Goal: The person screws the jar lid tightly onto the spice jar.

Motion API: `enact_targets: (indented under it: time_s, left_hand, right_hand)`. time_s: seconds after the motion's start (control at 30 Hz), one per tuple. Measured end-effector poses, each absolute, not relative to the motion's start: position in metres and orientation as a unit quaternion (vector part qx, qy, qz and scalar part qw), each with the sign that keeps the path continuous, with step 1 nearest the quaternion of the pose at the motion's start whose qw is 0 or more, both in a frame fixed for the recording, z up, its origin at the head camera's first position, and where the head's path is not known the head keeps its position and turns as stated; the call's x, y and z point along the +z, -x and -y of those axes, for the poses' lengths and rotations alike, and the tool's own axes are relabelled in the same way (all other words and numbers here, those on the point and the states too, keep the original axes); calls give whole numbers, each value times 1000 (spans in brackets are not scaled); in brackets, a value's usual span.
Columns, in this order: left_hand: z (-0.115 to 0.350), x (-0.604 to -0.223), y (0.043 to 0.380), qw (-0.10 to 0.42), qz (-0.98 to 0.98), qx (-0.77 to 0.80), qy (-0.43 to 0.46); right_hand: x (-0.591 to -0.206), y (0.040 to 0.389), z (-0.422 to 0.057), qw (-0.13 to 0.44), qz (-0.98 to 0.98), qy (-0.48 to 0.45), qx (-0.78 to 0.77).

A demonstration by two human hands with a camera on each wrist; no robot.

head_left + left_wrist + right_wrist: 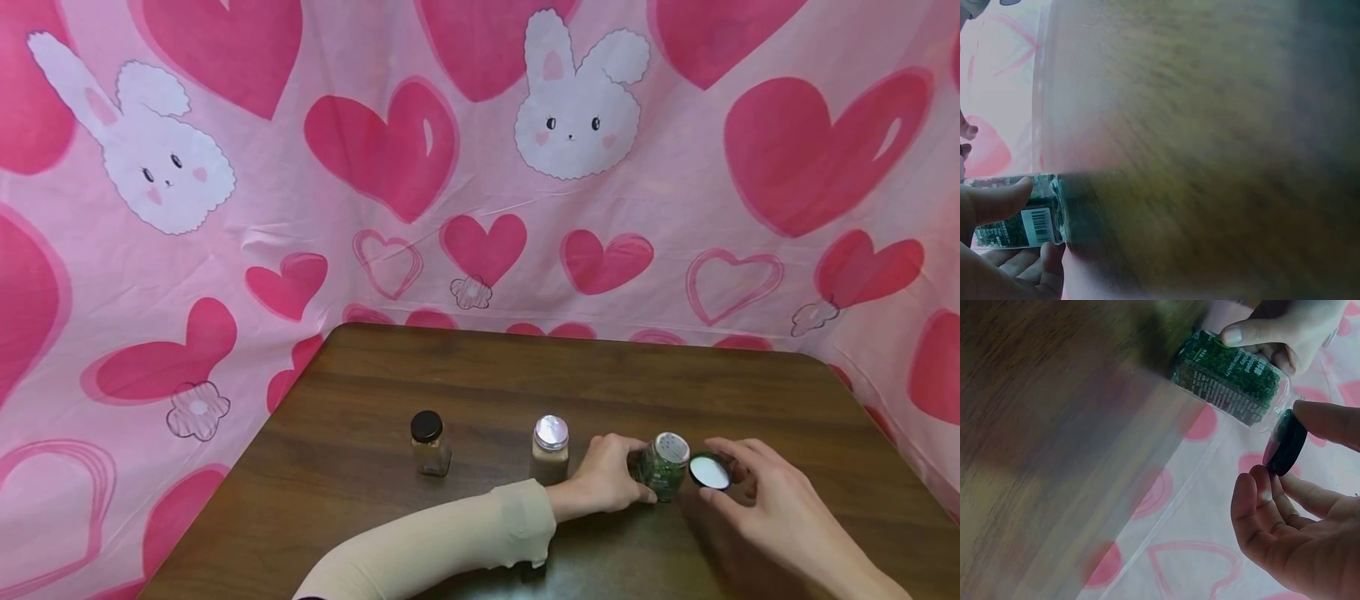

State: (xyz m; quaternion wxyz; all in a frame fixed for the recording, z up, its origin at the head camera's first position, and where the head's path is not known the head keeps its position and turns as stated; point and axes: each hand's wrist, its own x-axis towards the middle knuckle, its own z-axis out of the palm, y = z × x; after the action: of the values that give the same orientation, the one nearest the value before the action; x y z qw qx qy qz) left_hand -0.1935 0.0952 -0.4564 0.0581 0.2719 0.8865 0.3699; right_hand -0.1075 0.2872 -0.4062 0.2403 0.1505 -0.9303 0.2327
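Note:
My left hand (606, 475) grips a clear spice jar of green dried herbs (663, 468) low on its sides, thumb and fingers around it. The jar stands on the table with its perforated shaker top showing. In the right wrist view, printed text covers the herb jar (1229, 378). Between thumb and fingers, my right hand (780, 500) pinches a round black lid (710, 472), its white inner face turned up toward the head camera. The lid is off the jar, just right of its top. A barcode label shows on the jar (1019, 219) in the left wrist view.
A second spice jar with a silvery top (551, 446) stands just left of my left hand, partly hidden by it and the sleeve. Farther left is a black-lidded jar (431, 446). The brown wooden table (480, 375) is backed by pink heart-patterned cloth (480, 183).

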Motion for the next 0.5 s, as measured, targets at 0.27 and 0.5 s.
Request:
enact_targets:
  time_s: [0.27, 0.5]
  left_hand:
    - [-95, -456, 193, 58, -886, 369, -274]
    - [-95, -455, 193, 62, -885, 373, -271]
  right_hand:
    - [-406, 107, -286, 246, 928, -160, 231]
    - [-406, 108, -285, 250, 925, -165, 233]
